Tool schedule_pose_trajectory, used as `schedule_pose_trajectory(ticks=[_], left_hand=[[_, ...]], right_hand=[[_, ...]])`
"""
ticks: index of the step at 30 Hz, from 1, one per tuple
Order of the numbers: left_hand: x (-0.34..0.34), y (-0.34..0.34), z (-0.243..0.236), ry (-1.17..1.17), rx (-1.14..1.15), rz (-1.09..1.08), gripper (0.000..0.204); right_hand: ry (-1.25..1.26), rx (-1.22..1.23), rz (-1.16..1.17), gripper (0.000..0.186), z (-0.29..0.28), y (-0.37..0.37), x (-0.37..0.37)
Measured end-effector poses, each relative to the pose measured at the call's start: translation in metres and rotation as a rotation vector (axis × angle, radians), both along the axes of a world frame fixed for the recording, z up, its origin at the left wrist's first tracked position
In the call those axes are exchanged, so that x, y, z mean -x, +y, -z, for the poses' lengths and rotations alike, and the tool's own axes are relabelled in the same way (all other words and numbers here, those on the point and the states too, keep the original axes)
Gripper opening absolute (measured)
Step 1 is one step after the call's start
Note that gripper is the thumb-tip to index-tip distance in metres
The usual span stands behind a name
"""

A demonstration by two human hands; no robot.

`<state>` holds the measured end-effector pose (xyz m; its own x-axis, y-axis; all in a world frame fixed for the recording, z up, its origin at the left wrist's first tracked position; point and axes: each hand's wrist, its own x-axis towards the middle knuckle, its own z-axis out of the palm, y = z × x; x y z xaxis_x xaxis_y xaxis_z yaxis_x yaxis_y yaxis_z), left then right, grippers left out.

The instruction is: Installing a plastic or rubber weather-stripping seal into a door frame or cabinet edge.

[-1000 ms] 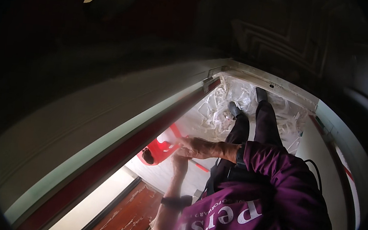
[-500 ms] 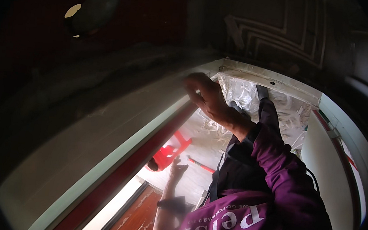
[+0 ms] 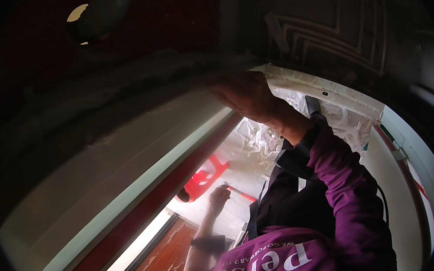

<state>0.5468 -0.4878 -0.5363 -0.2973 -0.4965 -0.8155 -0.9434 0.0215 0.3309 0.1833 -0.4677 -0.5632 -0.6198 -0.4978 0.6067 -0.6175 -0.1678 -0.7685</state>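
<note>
My right hand [image 3: 249,96] reaches up to the rough, shadowed edge of the pale wall [image 3: 140,117], above the top end of the red and pale-green frame strip [image 3: 194,151]. Its fingers point left along that edge; shadow and blur hide whether they hold anything. My left hand [image 3: 218,197] is lower down, its fingers curled closed, with nothing seen in it. Past it, on the pale floor, are a red plastic stool [image 3: 203,181] and a thin red stick [image 3: 243,193]; the fingers overlap the stick's near end in view.
Crumpled clear plastic sheeting [image 3: 263,140] covers the floor beyond my legs. A pale beam [image 3: 331,91] crosses the far side. On the right stands a pale door panel [image 3: 394,189]. Reddish-brown worn wood [image 3: 164,250] lies at lower left. Dark overhead surfaces fill the top.
My right hand has moved slightly up and right and flattened against the shadowed edge. The left hand has risen a little to the right, its fingers curling closed.
</note>
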Motion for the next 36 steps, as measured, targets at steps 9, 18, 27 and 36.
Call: schedule_pose_trajectory(ticks=[9, 18, 27, 36], left_hand=[[0.006, 0.004, 0.004, 0.062, 0.033, 0.178, 0.013], [-0.022, -0.006, 0.006, 0.180, 0.083, 0.340, 0.009], [-0.013, -0.005, -0.005, 0.146, -0.052, 0.107, 0.014], [-0.020, -0.010, -0.007, 0.056, 0.014, 0.084, 0.016]], right_hand=[[0.223, -0.109, 0.028, 0.011, -0.001, 0.000, 0.009], [-0.098, -0.059, 0.016, 0.015, -0.007, 0.010, 0.000], [-0.037, -0.075, 0.079, 0.019, -0.002, 0.002, -0.009], [-0.003, -0.129, 0.108, 0.012, -0.002, 0.000, -0.008]])
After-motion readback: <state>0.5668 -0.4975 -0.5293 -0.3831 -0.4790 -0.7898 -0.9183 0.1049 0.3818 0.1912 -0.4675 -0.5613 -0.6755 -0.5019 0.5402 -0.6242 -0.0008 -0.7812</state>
